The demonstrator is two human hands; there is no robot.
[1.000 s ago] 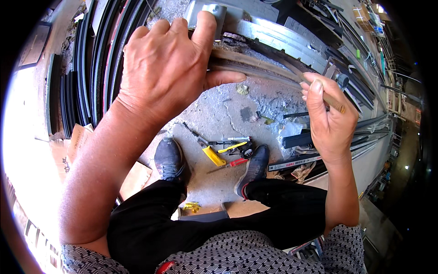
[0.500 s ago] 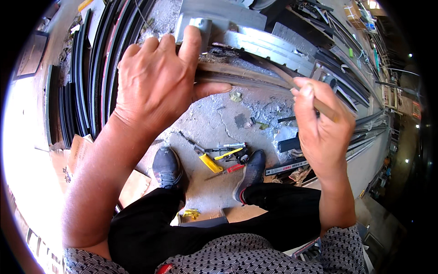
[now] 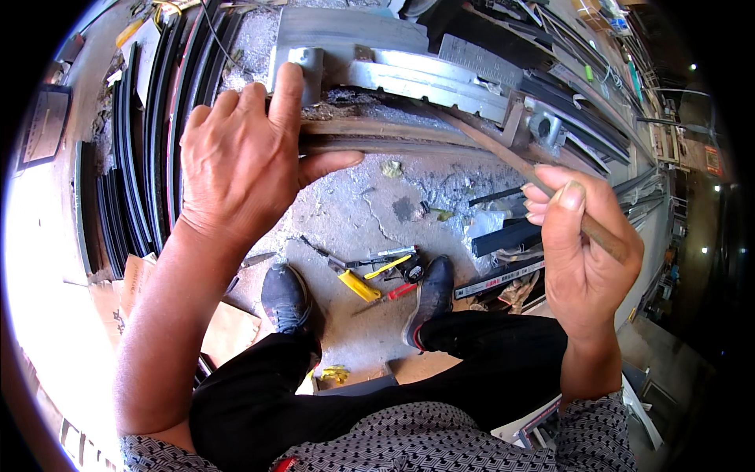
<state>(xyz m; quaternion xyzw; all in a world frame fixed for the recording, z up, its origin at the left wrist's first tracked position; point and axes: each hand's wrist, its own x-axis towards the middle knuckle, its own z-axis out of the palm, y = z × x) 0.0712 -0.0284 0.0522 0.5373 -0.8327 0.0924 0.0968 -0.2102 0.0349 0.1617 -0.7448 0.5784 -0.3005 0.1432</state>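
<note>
My left hand (image 3: pixel 244 161) grips a rusty metal bar (image 3: pixel 393 134) that runs across the picture, with the index finger pressed on a small grey metal block (image 3: pixel 308 64) above it. My right hand (image 3: pixel 580 248) is closed around the end of a thin rusty rod (image 3: pixel 487 145) that slants up and left toward the bar. Shiny metal profiles (image 3: pixel 425 79) lie just behind the bar.
Black metal strips (image 3: pixel 149 141) are stacked at the left. On the concrete floor between my shoes (image 3: pixel 287 299) lie a yellow-handled tool (image 3: pixel 359 285), a red-handled tool (image 3: pixel 399 290) and a ruler (image 3: pixel 499 279). More metal profiles (image 3: pixel 582 126) fill the right side.
My right hand has shifted slightly along the thin rod. My left hand has stayed on the bar and the grey block.
</note>
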